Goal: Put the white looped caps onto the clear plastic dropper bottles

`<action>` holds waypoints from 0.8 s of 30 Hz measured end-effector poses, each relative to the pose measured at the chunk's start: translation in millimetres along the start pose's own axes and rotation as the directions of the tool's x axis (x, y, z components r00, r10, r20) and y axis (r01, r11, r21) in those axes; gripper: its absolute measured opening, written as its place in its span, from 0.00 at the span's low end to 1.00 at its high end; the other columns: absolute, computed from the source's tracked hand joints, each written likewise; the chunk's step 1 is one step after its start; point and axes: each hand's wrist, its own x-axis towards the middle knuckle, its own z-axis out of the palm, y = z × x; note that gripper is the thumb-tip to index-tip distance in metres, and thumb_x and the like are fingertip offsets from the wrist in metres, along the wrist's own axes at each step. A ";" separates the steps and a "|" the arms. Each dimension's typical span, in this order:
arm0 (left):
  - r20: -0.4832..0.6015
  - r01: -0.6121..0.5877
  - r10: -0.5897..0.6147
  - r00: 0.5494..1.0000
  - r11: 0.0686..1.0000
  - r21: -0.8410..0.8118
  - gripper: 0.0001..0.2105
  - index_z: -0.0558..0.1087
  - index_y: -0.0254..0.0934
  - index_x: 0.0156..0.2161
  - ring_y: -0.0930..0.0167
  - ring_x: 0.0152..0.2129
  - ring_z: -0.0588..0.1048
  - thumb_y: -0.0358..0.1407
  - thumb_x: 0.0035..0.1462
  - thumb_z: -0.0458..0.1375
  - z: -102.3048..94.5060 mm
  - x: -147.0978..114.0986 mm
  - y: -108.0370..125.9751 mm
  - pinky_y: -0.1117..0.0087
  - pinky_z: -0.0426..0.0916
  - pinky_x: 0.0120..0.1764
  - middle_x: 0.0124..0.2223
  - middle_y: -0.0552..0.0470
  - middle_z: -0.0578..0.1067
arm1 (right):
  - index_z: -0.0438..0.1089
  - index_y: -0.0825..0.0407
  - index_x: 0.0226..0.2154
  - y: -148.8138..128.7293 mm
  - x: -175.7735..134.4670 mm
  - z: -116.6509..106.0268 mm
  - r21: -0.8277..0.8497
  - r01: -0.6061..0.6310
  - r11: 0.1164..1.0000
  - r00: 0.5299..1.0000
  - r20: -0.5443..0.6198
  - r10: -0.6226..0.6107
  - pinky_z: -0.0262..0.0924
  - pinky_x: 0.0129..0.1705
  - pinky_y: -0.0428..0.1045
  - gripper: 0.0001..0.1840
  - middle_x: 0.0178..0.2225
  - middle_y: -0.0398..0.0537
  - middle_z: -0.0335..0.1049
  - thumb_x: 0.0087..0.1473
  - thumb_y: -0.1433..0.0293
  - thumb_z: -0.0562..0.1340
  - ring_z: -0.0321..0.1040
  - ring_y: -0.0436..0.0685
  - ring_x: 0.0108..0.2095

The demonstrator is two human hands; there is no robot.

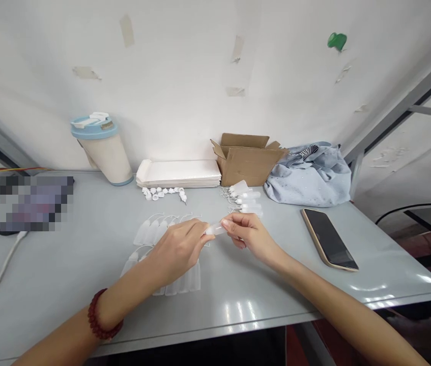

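Observation:
Above the middle of the table, both hands meet on a small translucent plastic squeeze bottle (216,230). My left hand (177,249), with a red bead bracelet at its wrist, pinches the left end, and its fingers cover that part. My right hand (251,235) has thumb and fingertips closed on the right end. Partly behind my left hand and forearm lie two rows of similar bottles (147,233) with thin looped strings or tethers. More bottles (251,195) lie in a small group beyond my right hand. Several small white caps (160,194) are scattered farther back.
Along the wall stand a blue-lidded cup (104,152), a stack of white padded envelopes (179,173), an open cardboard box (248,165) and a light blue cloth bag (310,175). A phone (329,239) lies at right. A blurred-out device (37,203) with a white cable is at left.

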 end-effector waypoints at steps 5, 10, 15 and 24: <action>0.020 0.054 -0.053 0.998 0.996 -0.076 0.07 0.66 0.35 0.33 0.73 0.21 0.64 0.32 0.63 0.49 -1.0 3.2 1.9 0.72 0.59 0.25 0.26 0.54 0.67 | 0.53 0.52 0.16 0.2 0.5 -1.5 -0.015 0.036 0.999 0.999 0.011 -0.035 0.42 0.19 0.45 0.24 0.16 0.35 0.47 0.53 0.56 0.59 0.46 0.44 0.15; 0.048 0.264 -0.259 0.965 0.951 -0.162 0.08 0.70 0.35 0.42 0.68 0.35 0.72 0.37 0.61 0.53 -7.5 8.2 -15.5 0.70 0.67 0.34 0.40 0.48 0.74 | 0.62 0.53 0.22 -1.6 3.3 -10.4 -0.212 0.190 0.959 0.968 -0.124 -0.219 0.50 0.24 0.46 0.19 0.16 0.38 0.55 0.57 0.57 0.56 0.54 0.48 0.19; 0.077 0.333 -0.329 0.941 0.942 -0.049 0.13 0.71 0.33 0.45 0.64 0.45 0.70 0.35 0.63 0.47 -12.2 7.0 -45.5 0.61 0.67 0.46 0.48 0.43 0.73 | 0.69 0.54 0.35 -4.6 14.9 -34.6 -0.346 0.264 0.900 0.866 -0.325 -0.379 0.55 0.26 0.46 0.16 0.21 0.40 0.61 0.55 0.58 0.57 0.59 0.50 0.22; 0.307 0.324 -0.337 0.890 0.941 0.095 0.21 0.68 0.31 0.52 0.59 0.58 0.58 0.43 0.64 0.42 -6.8 2.3 -71.5 0.54 0.57 0.57 0.61 0.40 0.62 | 0.70 0.54 0.37 6.9 37.5 -73.2 -0.761 0.155 0.630 0.784 -0.293 -0.547 0.60 0.29 0.50 0.12 0.36 0.51 0.73 0.52 0.66 0.57 0.66 0.56 0.30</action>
